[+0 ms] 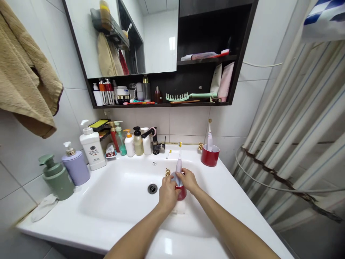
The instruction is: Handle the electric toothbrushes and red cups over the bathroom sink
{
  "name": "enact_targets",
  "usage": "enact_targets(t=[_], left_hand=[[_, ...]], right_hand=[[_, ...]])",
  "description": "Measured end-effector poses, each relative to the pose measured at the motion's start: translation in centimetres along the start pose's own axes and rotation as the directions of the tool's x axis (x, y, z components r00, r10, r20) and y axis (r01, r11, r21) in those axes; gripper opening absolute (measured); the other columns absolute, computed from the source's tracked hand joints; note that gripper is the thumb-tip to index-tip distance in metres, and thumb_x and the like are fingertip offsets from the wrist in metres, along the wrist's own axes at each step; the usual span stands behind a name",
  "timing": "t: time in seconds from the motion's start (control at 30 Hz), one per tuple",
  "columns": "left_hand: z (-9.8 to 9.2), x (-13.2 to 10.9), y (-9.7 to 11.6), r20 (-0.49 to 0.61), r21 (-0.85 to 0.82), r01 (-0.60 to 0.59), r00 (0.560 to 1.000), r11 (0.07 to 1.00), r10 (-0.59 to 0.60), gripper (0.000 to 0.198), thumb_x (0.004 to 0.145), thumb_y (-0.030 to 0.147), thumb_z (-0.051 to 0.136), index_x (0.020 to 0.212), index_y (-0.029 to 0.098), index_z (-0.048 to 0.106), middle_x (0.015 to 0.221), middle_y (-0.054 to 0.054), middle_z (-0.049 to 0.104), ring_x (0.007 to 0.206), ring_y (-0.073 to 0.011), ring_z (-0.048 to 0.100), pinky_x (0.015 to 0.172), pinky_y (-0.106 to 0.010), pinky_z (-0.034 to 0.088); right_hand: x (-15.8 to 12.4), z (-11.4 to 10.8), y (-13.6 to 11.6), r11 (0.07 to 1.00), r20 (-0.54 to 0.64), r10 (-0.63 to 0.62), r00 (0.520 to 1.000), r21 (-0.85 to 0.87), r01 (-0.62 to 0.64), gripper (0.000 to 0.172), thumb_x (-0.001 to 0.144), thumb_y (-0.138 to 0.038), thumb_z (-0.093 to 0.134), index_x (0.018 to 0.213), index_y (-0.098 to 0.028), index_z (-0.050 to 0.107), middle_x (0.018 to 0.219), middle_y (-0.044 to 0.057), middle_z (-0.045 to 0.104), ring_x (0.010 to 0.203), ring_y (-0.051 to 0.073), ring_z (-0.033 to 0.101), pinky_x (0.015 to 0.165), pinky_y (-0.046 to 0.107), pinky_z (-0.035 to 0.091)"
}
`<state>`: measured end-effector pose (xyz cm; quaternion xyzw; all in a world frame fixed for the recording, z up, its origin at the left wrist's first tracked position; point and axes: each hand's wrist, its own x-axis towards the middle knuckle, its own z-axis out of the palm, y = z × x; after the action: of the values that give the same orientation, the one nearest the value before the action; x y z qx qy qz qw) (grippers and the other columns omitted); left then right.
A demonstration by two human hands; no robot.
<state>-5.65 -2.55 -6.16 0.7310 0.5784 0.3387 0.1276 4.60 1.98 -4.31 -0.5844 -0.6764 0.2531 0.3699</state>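
Over the right part of the white sink (107, 201), my left hand (167, 192) is closed around the side of a red cup (182, 194) with a gold ornament-like handle (167, 172). A pale electric toothbrush (179, 163) stands upright with its lower end in that cup and its bristles on top. The fingers of my right hand (188, 180) pinch the toothbrush body just above the rim. Fingers partly hide the cup's rim and the toothbrush base. At the back right corner, a second red cup (210, 158) holds another electric toothbrush (209, 139).
A black faucet (155, 142) rises behind the basin, with a small brush head (169, 154) to its right. Several pump bottles line the left and back, including a green one (58, 181). Overhead hangs a mirror cabinet (161, 105); a striped curtain (302, 151) borders the right.
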Motion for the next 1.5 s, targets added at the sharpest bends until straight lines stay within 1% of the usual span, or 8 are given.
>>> enact_targets(t=[0.17, 0.33, 0.5, 0.67, 1.03, 1.2, 1.4, 1.5], left_hand=[[-0.5, -0.1, -0.1, -0.128, -0.048, -0.037, 0.991, 0.998, 0.031, 0.016, 0.059, 0.02, 0.052, 0.075, 0.016, 0.053, 0.104, -0.01, 0.046, 0.098, -0.0211, 0.037, 0.081, -0.036, 0.03], [-1.8, 1.0, -0.9, -0.26, -0.409, -0.051, 0.963, 0.911, -0.064, 0.02, 0.067, 0.026, 0.043, 0.083, 0.017, 0.051, 0.094, -0.008, 0.051, 0.093, -0.0174, 0.043, 0.08, -0.034, 0.032], [-2.5, 2.0, -1.6, 0.059, -0.896, 0.204, 0.935, 0.394, -0.351, 0.026, 0.067, 0.035, 0.042, 0.076, 0.013, 0.052, 0.076, -0.007, 0.057, 0.067, -0.013, 0.053, 0.068, -0.03, 0.039], [-2.9, 2.0, -0.9, 0.28, -0.958, 0.287, 0.927, -0.009, -0.249, 0.024, 0.062, 0.033, 0.051, 0.073, 0.012, 0.052, 0.066, -0.005, 0.058, 0.061, -0.0118, 0.055, 0.065, -0.027, 0.04], [-4.0, 3.2, -2.0, 0.244, -0.97, 0.212, 0.814, -0.121, -0.526, 0.006, 0.063, 0.017, 0.049, 0.065, 0.012, 0.049, 0.056, -0.002, 0.057, 0.055, -0.0118, 0.056, 0.058, -0.026, 0.044], [-3.7, 3.3, -2.1, 0.231, -0.973, 0.192, 0.801, -0.129, -0.552, 0.004, 0.065, 0.015, 0.046, 0.065, 0.012, 0.049, 0.056, -0.003, 0.057, 0.055, -0.0118, 0.056, 0.06, -0.026, 0.044], [-3.7, 3.3, -2.3, 0.227, -0.973, 0.175, 0.819, -0.148, -0.527, 0.004, 0.064, 0.015, 0.047, 0.064, 0.012, 0.049, 0.055, -0.002, 0.056, 0.054, -0.0118, 0.056, 0.058, -0.025, 0.044], [-3.8, 3.4, -2.2, 0.212, -0.977, 0.156, 0.817, -0.148, -0.536, 0.003, 0.064, 0.014, 0.047, 0.063, 0.012, 0.049, 0.054, -0.002, 0.056, 0.054, -0.0117, 0.056, 0.057, -0.024, 0.044]], right_hand=[[0.6, -1.8, -2.2, 0.995, -0.055, -0.048, 0.997, 0.086, 0.053, 0.018, 0.069, -0.028, 0.039, 0.076, -0.014, 0.049, 0.075, 0.005, 0.056, 0.07, 0.015, 0.051, 0.062, 0.024, 0.038], [-0.9, -4.6, -4.6, 0.974, -0.032, -0.107, 0.994, 0.196, 0.111, 0.022, 0.07, -0.035, 0.034, 0.079, -0.016, 0.044, 0.073, 0.003, 0.052, 0.068, 0.014, 0.047, 0.058, 0.023, 0.038], [-5.1, -3.7, -4.6, 0.916, 0.325, -0.053, 0.944, 0.391, -0.084, 0.028, 0.071, -0.042, 0.033, 0.067, -0.016, 0.044, 0.051, -0.003, 0.043, 0.044, 0.007, 0.04, 0.042, 0.019, 0.035], [-6.8, -1.5, -3.4, 0.7, 0.611, 0.057, 0.79, 0.539, -0.467, 0.03, 0.068, -0.046, 0.038, 0.068, -0.016, 0.042, 0.056, -0.003, 0.043, 0.043, 0.006, 0.039, 0.042, 0.02, 0.037], [-7.2, -0.3, -2.2, 0.83, 0.579, 0.047, 0.814, 0.43, -0.354, 0.025, 0.069, -0.039, 0.038, 0.082, -0.019, 0.044, 0.061, -0.003, 0.043, 0.044, 0.005, 0.04, 0.037, 0.018, 0.035], [-7.0, -0.3, -2.5, 0.901, 0.518, 0.041, 0.854, 0.35, -0.255, 0.024, 0.069, -0.037, 0.037, 0.086, -0.021, 0.042, 0.059, -0.004, 0.04, 0.042, 0.005, 0.039, 0.034, 0.017, 0.032], [-7.2, -0.5, -3.0, 0.815, 0.612, 0.026, 0.79, 0.445, -0.372, 0.024, 0.071, -0.04, 0.032, 0.066, -0.018, 0.038, 0.056, -0.005, 0.039, 0.036, 0.003, 0.033, 0.034, 0.017, 0.029], [-7.1, -0.3, -2.7, 0.891, 0.529, 0.008, 0.849, 0.381, -0.246, 0.022, 0.071, -0.038, 0.035, 0.08, -0.02, 0.041, 0.057, -0.005, 0.04, 0.04, 0.005, 0.036, 0.035, 0.018, 0.03]])
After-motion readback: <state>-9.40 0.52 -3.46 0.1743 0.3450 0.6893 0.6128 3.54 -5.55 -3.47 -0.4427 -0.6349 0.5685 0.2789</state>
